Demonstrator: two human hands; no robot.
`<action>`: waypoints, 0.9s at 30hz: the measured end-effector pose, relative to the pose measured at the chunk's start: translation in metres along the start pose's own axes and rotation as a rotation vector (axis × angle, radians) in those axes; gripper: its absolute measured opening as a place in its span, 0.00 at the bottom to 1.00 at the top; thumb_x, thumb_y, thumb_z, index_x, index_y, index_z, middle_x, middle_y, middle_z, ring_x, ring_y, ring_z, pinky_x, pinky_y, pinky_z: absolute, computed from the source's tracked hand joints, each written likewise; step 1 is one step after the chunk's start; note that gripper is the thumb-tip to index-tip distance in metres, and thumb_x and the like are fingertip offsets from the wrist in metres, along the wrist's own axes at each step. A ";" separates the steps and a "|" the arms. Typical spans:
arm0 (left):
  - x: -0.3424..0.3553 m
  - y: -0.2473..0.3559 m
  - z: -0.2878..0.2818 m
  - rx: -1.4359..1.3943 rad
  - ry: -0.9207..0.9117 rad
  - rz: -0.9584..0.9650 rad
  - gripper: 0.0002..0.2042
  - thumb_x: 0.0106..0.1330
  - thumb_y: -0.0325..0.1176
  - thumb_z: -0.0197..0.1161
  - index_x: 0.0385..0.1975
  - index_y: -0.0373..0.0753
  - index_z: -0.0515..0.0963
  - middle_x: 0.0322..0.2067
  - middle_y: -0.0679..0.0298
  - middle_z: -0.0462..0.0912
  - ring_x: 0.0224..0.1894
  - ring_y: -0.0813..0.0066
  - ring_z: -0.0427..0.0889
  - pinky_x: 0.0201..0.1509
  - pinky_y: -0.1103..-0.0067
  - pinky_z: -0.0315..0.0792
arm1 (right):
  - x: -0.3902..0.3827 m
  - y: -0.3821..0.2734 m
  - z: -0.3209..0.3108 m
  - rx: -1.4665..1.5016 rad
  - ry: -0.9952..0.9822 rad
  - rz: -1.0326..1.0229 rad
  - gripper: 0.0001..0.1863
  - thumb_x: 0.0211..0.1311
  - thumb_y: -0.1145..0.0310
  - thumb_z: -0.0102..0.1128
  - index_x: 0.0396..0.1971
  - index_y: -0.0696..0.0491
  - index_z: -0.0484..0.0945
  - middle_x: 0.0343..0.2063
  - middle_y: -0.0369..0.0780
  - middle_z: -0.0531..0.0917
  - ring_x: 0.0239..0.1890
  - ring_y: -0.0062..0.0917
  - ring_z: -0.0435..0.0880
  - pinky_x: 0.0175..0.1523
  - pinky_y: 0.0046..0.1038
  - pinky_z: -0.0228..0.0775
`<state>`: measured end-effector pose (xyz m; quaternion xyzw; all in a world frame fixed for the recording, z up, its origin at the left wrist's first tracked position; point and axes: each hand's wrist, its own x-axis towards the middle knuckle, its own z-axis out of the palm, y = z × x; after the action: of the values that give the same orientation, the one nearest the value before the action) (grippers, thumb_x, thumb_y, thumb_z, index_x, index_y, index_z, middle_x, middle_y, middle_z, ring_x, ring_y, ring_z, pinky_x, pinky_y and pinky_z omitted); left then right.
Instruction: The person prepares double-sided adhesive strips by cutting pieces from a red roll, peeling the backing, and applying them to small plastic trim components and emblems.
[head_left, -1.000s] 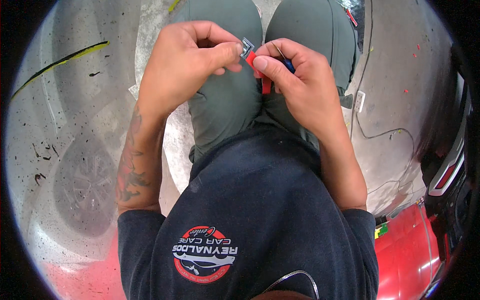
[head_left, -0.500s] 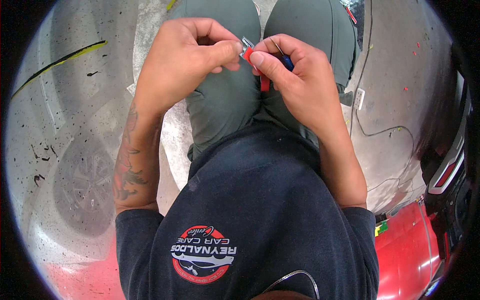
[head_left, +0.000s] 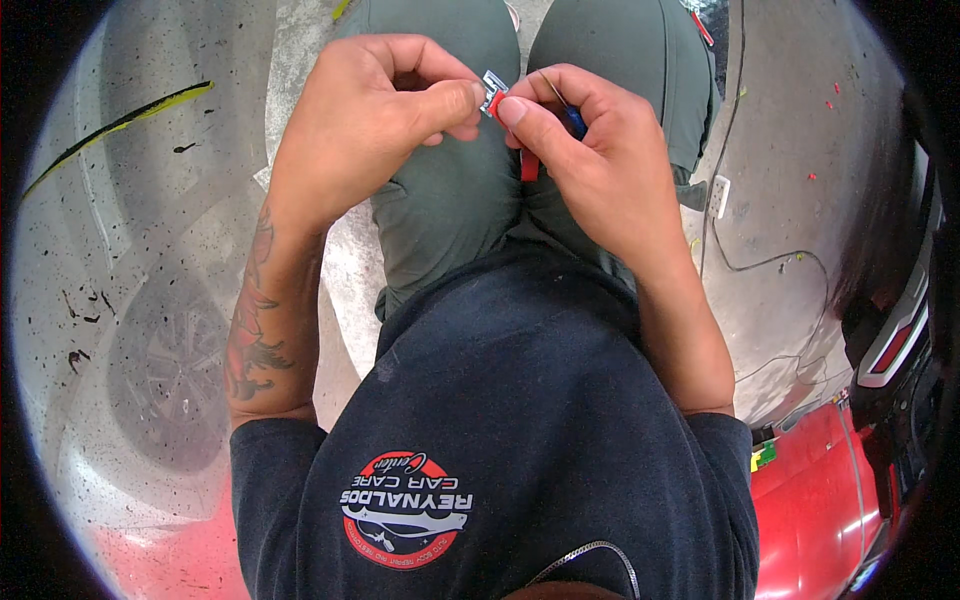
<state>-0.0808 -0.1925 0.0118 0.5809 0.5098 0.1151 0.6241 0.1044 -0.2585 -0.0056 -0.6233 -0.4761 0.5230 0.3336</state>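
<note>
Above my lap, my left hand (head_left: 395,110) is closed, pinching the edge of a small silver-and-black piece (head_left: 492,86) between thumb and fingertips. Close against it, my right hand (head_left: 590,140) pinches a red strip (head_left: 529,168), which meets the lower right end of the small piece and hangs below the fingers. Tucked in the same right hand is a slim tool with a blue handle (head_left: 575,122) and a thin dark shaft. My fingers hide part of the small piece and much of the strip.
Both hands work over my green-grey trouser legs (head_left: 440,210). On the right, a white power strip (head_left: 719,197) lies on the floor with a dark cable (head_left: 765,266). Small red scraps are scattered there. A glossy panel (head_left: 120,300) bounds the left; red bodywork (head_left: 815,490) is at lower right.
The small silver-and-black piece has turned slightly, so more of its face shows. My right hand has shifted up a little; my left hand has barely moved.
</note>
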 end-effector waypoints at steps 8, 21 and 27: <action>-0.002 0.005 0.000 0.032 -0.002 -0.025 0.10 0.63 0.34 0.63 0.36 0.32 0.79 0.30 0.62 0.85 0.31 0.78 0.85 0.29 0.86 0.70 | 0.000 0.000 0.004 -0.061 0.020 0.000 0.12 0.58 0.61 0.62 0.31 0.56 0.83 0.23 0.45 0.84 0.24 0.33 0.83 0.32 0.32 0.73; 0.000 0.001 -0.006 0.034 -0.072 0.000 0.11 0.62 0.34 0.61 0.35 0.32 0.80 0.28 0.64 0.84 0.27 0.82 0.82 0.23 0.89 0.63 | -0.005 -0.009 0.008 -0.142 0.045 0.031 0.11 0.58 0.61 0.61 0.32 0.53 0.82 0.24 0.43 0.84 0.26 0.36 0.84 0.34 0.35 0.74; -0.001 0.002 -0.004 0.023 -0.070 -0.009 0.11 0.63 0.35 0.61 0.36 0.32 0.80 0.28 0.63 0.84 0.27 0.82 0.82 0.23 0.89 0.63 | -0.004 -0.003 0.011 -0.190 0.113 -0.118 0.11 0.57 0.62 0.59 0.32 0.54 0.81 0.28 0.44 0.82 0.30 0.38 0.83 0.36 0.37 0.73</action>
<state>-0.0833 -0.1904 0.0146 0.5893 0.4915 0.0863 0.6353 0.0928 -0.2624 -0.0039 -0.6515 -0.5398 0.4189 0.3296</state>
